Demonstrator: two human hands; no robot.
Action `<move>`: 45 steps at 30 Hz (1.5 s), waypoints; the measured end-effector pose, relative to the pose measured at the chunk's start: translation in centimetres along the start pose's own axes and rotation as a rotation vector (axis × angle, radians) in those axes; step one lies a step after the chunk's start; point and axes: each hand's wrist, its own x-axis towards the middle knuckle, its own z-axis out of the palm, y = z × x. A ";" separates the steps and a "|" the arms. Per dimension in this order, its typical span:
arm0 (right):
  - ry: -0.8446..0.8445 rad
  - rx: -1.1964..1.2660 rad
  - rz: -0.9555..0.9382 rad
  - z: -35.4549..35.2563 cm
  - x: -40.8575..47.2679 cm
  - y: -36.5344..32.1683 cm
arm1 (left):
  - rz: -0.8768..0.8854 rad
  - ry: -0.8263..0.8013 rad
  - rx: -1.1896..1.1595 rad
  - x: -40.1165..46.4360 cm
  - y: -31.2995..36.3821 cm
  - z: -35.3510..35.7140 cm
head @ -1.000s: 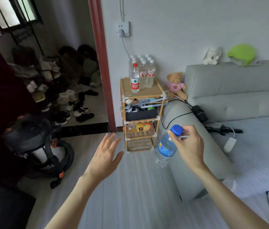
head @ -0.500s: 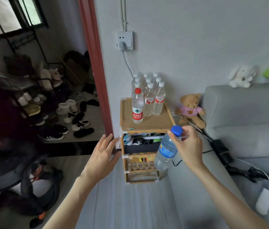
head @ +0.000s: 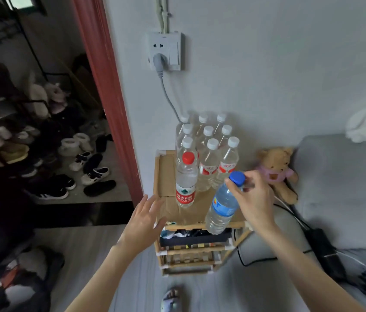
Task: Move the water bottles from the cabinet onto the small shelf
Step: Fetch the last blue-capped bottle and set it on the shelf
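Observation:
A small wooden shelf (head: 161, 176) stands against the wall. Several white-capped water bottles (head: 209, 167) are packed at the back of its top, and a red-capped bottle (head: 185, 183) stands in front of them. My right hand (head: 253, 197) grips a blue-capped bottle (head: 222, 206) by its neck, tilted, over the front right edge of the shelf top. My left hand (head: 142, 224) hovers with fingers spread just left of the shelf's front corner, holding nothing.
A grey sofa (head: 344, 188) sits to the right with a teddy bear (head: 275, 172) beside the shelf. Cables and a power adapter (head: 326, 248) lie on the sofa arm. A wall socket (head: 164, 50) is above. Shoes (head: 94, 174) fill the doorway at left.
I have come closer to the shelf. The blue-capped bottle in my right hand has moved up over the shelf top's front right edge, and my left hand has neared the shelf corner.

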 end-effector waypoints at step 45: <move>-0.449 0.251 0.062 5.3 6.2 4.9 | -0.143 -0.182 0.250 5.4 -3.2 10.4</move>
